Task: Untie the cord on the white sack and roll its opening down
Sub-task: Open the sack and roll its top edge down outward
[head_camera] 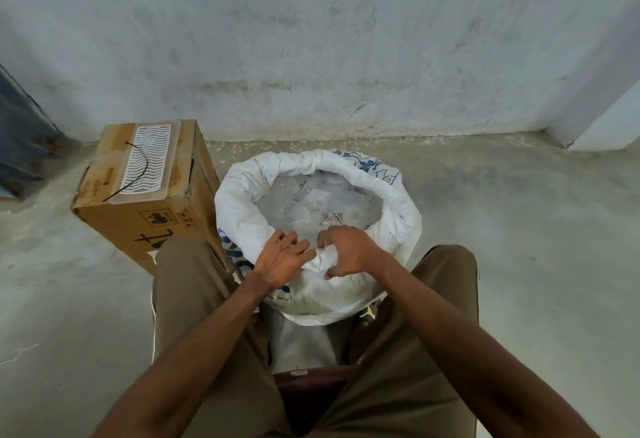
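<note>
One white sack (391, 202) stands upright on the concrete floor (519, 247), between the knees of a seated person and just in front of the seat edge. Its mouth is open, and the rim is rolled outward into a thick collar around the whole opening. Blue print shows on the far right part of the collar and on the left side wall. Inside the sack lies clear plastic packaging (311, 202); the number of pieces cannot be determined. No cord can be made out on the sack.

Two hands work at the near part of the rim. The left hand (282, 257) lies on the collar with fingers extended and spread, pressing the rolled fabric; it grips nothing. The right hand (346, 252) is clenched around a bunched fold of the rim, thumb below and fingers curled over the top. The two hands are just beside each other, with the gathered fold between them.

One cardboard box (138, 202) stands on the floor to the left of the sack, close against it. One clear lidded tray with a white wavy insert (145, 164) rests on top of the box, and one black cord (138, 174) runs across that tray.

One plastered wall (311, 39) rises behind the sack and the box.
</note>
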`<state>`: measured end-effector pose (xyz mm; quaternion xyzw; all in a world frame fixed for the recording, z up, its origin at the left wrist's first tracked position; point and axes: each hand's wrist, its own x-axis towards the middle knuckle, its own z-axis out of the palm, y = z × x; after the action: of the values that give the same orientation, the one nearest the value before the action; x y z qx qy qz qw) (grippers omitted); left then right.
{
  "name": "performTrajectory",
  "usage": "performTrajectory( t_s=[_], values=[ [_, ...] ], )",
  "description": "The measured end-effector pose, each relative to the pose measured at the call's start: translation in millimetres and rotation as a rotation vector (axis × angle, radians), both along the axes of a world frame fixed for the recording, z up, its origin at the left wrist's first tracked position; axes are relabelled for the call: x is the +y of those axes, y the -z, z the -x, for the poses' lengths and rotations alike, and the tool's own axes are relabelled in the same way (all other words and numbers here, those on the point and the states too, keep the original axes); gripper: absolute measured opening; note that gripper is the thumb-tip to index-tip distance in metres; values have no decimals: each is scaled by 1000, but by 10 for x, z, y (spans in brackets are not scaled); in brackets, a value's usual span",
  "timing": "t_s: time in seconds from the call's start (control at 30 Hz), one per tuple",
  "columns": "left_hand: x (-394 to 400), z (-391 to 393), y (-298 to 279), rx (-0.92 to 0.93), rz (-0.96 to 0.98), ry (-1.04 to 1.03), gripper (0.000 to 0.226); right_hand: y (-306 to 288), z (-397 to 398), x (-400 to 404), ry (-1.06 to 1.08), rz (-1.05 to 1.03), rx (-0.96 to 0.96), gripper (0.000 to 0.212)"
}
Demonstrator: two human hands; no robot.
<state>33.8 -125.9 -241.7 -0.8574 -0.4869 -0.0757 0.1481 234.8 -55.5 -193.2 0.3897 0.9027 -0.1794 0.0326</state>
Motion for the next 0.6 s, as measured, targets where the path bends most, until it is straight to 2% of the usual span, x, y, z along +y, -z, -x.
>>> performTrajectory(
  t_s=[0.07, 0.13, 0.2, 0.27, 0.37, 0.47, 0.53, 0.6],
  values=[
    [-5, 29, -66, -43, 111, -4, 30, 54, 106, -56, 31, -38, -22, 48],
    [25, 110, -208, -116, 321, -47, 41, 86, 156, -100, 63, -130, -37, 34],
    [65, 203, -376, -126, 496, -99, 57, 100, 161, -132, 58, -205, -68, 28],
    [103, 306, -493, -142, 563, -117, 64, 135, 144, -166, 43, -270, -75, 23],
    [141, 412, -536, -78, 621, -157, 72, 287, 112, -274, 8, -374, 42, 8],
    [135, 327, -470, 140, 558, -138, 52, 479, 52, -321, -33, -473, 48, 14],
    [94, 278, -388, 245, 483, -94, 36, 420, 33, -291, 10, -364, -5, 28],
    [49, 324, -236, 238, 416, -62, 33, 276, 31, -223, 116, -226, -2, 35]
  ],
)
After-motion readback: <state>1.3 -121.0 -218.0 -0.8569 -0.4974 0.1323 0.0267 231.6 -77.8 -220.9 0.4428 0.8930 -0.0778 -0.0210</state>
